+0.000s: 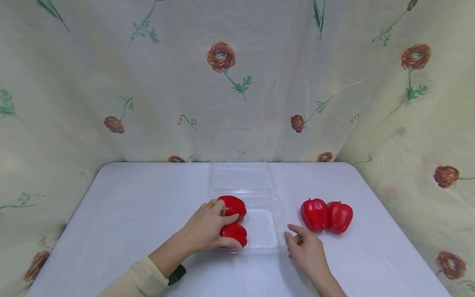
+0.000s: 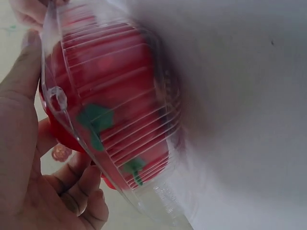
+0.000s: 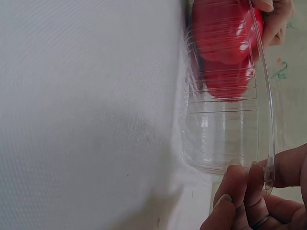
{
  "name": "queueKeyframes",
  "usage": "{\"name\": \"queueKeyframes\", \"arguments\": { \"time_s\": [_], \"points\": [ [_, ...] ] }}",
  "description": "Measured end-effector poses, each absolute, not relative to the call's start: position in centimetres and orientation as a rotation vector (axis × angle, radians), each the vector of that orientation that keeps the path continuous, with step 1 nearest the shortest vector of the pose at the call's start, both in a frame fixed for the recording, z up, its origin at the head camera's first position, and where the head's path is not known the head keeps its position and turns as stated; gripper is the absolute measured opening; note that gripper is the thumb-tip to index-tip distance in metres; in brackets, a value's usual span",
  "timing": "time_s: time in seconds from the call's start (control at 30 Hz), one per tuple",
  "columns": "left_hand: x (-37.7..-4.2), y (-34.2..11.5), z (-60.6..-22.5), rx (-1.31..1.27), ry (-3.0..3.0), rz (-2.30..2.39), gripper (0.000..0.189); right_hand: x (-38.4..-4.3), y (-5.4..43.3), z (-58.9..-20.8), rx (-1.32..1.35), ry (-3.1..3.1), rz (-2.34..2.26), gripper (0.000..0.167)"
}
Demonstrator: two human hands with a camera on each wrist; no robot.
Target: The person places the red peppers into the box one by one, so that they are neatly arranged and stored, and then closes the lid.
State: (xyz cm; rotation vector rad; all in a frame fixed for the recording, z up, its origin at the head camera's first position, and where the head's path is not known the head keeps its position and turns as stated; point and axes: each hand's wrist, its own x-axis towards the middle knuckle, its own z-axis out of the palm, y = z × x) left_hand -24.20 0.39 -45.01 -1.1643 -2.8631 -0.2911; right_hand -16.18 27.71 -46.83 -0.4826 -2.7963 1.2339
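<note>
Two red bell peppers lie in the left half of a clear plastic box (image 1: 261, 229), a far one (image 1: 235, 205) and a near one (image 1: 235, 232). My left hand (image 1: 208, 227) reaches over the left rim and holds the near pepper, its index finger lying between the two. In the left wrist view, green stems (image 2: 96, 120) show through the ribbed wall. My right hand (image 1: 306, 249) is at the box's right edge; in the right wrist view its fingers (image 3: 232, 189) pinch the rim at the near corner. The box's right half shows bare plastic.
The clear lid (image 1: 243, 177) lies folded back, away from me. To the right, two more red bell peppers (image 1: 315, 214) sit side by side on the white table (image 1: 148, 189). A flowered curtain (image 1: 259, 103) hangs behind and at the sides.
</note>
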Motion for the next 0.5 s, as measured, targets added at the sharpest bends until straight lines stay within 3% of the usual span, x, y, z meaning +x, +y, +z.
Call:
{"name": "queueKeyframes", "arguments": {
  "time_s": [0.2,0.5],
  "points": [
    [-24.2,-0.6,-44.8,-1.040,-2.919,-0.553,0.077,-16.1,27.5,-46.8,-0.479,-2.797,1.241,0.044],
    [-24.2,-2.9,-44.3,-0.619,-2.824,-1.000,0.054,-16.1,27.5,-46.7,-0.467,-2.795,1.223,0.044]
  ]
}}
